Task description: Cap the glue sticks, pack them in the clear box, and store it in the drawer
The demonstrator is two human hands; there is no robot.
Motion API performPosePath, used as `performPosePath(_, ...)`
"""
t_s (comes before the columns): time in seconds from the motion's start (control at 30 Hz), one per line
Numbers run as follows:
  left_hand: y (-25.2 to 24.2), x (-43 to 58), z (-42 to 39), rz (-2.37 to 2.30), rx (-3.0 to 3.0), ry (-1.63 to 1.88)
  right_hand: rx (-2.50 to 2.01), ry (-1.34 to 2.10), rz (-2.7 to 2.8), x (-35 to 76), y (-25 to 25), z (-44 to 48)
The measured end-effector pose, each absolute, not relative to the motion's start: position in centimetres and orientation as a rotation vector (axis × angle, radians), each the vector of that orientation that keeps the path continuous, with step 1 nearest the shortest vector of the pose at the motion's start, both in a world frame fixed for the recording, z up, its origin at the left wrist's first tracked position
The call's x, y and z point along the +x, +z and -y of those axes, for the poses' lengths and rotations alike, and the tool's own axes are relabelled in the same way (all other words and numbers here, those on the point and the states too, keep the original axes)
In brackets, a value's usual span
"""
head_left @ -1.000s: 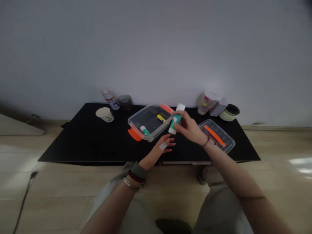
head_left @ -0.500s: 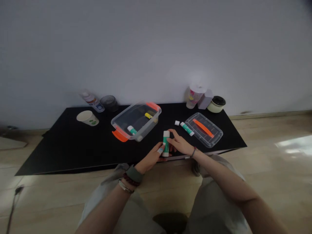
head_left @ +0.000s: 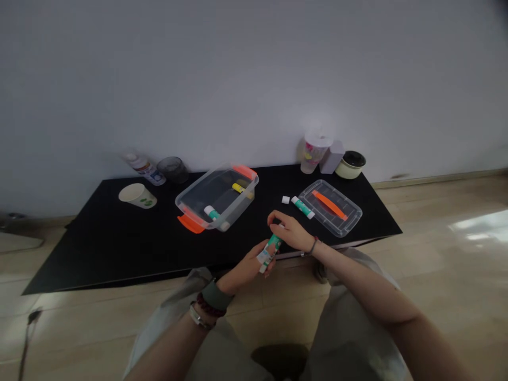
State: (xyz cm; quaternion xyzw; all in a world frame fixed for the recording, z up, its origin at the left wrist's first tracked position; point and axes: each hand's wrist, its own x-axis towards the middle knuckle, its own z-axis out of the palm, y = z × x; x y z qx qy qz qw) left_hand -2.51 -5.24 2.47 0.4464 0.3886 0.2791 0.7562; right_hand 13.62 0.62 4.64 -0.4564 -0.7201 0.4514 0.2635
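Note:
My left hand (head_left: 251, 263) is wrapped round the body of a green and white glue stick (head_left: 273, 242), tilted over the table's front edge. Over its upper end my right hand (head_left: 291, 232) has its fingers closed; the cap end is hidden under them. A second glue stick (head_left: 302, 208) lies beyond my right hand, touching the lid (head_left: 345, 226), which has an orange handle. Close to it sits a small white cap (head_left: 286, 200). Inside the clear plastic box (head_left: 192, 193) lie another green glue stick (head_left: 212, 213) and a yellow stick (head_left: 238, 188).
At the left of the black table (head_left: 99, 248) a paper cup (head_left: 138, 196) lies tipped, with a spray can (head_left: 145, 169) and a dark glass (head_left: 173, 170) behind it. A plastic cup (head_left: 313, 153), a pale box (head_left: 332, 157) and a lidded pot (head_left: 351, 165) line the back right.
The glue stick has gone from upright to tilted, its top leaning right. My right hand has moved from its side onto its upper end. The camera view has shifted slightly.

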Motion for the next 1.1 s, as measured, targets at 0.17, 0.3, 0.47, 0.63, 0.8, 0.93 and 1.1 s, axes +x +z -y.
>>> performPosePath(0.17, 5.4, -3.7, 5.8, -0.661, 0.829, 0.584, -1.156, 1.115, 1.949, 14.9, 8.1, -0.9)
performPosePath(0.3, 5.7, -5.2, 7.8, -0.365, 0.73, 0.286, -1.161, 0.613, 1.438, 19.5, 9.0, -4.7)
performPosePath(0.47, 2.8, -4.5, 6.4, -0.848, 1.0, 0.563, -1.55, 0.643, 1.888, 19.7, 4.8, -7.5)
performPosePath(0.63, 0.3, -5.4, 2.7, -1.416, 1.392, 0.506, -1.68, 0.699, 2.444, 15.4, -1.1, -7.5)
performPosePath(0.8, 0.0, -6.1, 1.2, -1.656, 1.757, 0.269, -1.653, 0.561, 2.311, 15.1, -2.3, -8.4)
performPosePath(0.93, -0.3, -5.1, 0.2, -1.784, 1.955, 0.137, -1.635, 0.478, 2.228, 15.7, -1.6, -8.4)
performPosePath(1.1, -1.0, -3.5, -1.4, -1.932, 2.131, 0.125, -1.597, 0.427, 2.174, 16.2, 0.0, -8.4)
